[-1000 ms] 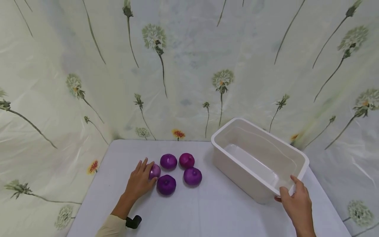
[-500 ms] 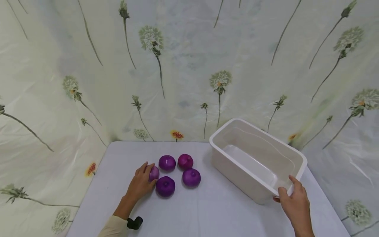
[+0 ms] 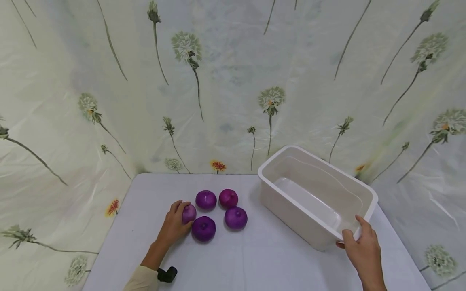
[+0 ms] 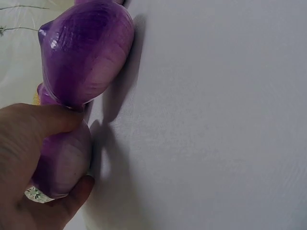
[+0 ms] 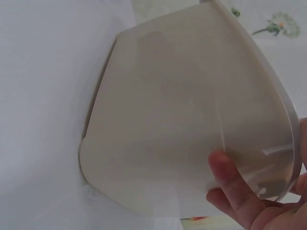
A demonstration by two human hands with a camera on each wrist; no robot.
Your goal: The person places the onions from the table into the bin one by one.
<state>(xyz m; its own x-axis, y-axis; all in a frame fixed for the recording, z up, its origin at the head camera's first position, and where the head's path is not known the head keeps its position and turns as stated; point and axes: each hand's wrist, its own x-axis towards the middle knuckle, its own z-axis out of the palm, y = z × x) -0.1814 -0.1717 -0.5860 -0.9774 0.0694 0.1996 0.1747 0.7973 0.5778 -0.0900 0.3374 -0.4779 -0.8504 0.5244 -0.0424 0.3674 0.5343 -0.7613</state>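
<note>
My left hand (image 3: pixel 172 226) holds a pale purple onion (image 3: pixel 189 214) at the left of the group. In the left wrist view, thumb and fingers are on either side of this onion (image 4: pixel 69 158), which sits low at the cloth. A darker onion (image 3: pixel 204 229) lies right beside the thumb. Farther right are a glossy purple onion (image 3: pixel 206 200), a reddish one (image 3: pixel 228 198) and another purple one (image 3: pixel 236 218). At the near right corner of a deep off-white plastic bin (image 3: pixel 284 210), my right hand (image 3: pixel 364 252) grips the rim. Inside, the bin shows a bare floor.
A white cloth covers the table (image 3: pixel 233 262). Behind it and along both sides hangs a sheet (image 3: pixel 225 81) printed with dandelions, and the bin's far end stands close to it. A black device (image 3: pixel 167 275) sits at my left wrist.
My left fingers have drawn in around the pale onion. The right hand keeps its grip on the bin, which stays in place. The head view has shifted slightly.
</note>
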